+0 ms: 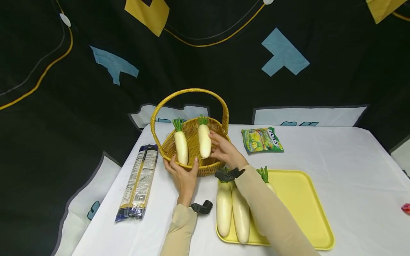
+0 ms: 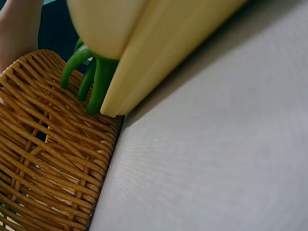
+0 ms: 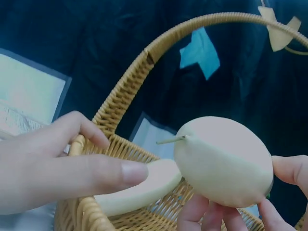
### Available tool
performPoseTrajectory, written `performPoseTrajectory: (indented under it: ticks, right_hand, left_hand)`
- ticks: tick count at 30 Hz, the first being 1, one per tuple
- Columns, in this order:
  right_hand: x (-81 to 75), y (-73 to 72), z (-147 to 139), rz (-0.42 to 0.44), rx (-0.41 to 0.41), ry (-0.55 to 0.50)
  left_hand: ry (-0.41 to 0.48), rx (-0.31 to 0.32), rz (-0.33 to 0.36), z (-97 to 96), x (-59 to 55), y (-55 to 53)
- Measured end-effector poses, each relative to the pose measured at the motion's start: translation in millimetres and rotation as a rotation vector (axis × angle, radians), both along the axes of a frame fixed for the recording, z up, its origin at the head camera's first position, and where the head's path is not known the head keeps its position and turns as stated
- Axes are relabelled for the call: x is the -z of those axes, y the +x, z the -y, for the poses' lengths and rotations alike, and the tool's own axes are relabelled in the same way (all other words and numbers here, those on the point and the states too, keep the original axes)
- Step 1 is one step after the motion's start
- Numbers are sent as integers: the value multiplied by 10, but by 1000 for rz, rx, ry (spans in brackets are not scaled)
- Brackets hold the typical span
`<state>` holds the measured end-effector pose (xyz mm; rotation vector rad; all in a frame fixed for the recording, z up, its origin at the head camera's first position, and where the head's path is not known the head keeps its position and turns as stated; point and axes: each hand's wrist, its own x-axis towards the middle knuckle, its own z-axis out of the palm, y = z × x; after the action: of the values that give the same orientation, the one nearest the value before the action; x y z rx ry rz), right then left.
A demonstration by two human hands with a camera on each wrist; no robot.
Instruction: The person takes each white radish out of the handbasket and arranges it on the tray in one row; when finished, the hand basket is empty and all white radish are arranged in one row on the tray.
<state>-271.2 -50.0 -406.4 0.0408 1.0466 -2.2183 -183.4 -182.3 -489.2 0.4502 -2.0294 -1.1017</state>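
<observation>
In the head view, a wicker basket [image 1: 207, 170] with a tall arched handle stands near the table's back edge. My left hand [image 1: 184, 179] holds its front rim, thumb over the inside and fingers around the outside. My right hand [image 1: 226, 152] grips a white radish [image 1: 204, 141] with a green top, held over the right half of the basket. From the right wrist view, thumb and fingers clasp this radish [image 3: 224, 161] from its side and below, its thin root tip facing the camera. Another white radish [image 1: 181, 147] lies inside at the left.
A yellow tray [image 1: 299, 202] at the front right bears several white radishes [image 1: 224, 209], partly covered by my right forearm. Left of the basket lies a long plastic-wrapped package [image 1: 137, 183]. Behind the tray is a green snack bag [image 1: 262, 139]. A dark curtain hangs behind the table.
</observation>
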Motion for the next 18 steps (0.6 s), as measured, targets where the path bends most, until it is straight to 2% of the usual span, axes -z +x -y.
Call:
performPoseTrajectory:
  ticks: [8,18]
  right_hand:
    - [-109,192,-351,-38,-83,-57]
    - [-218,486,-1040,-72,-110,-92]
  left_hand:
    - [20,10,26,-16,-18,4]
    - [27,11,18,-35,-17,-4]
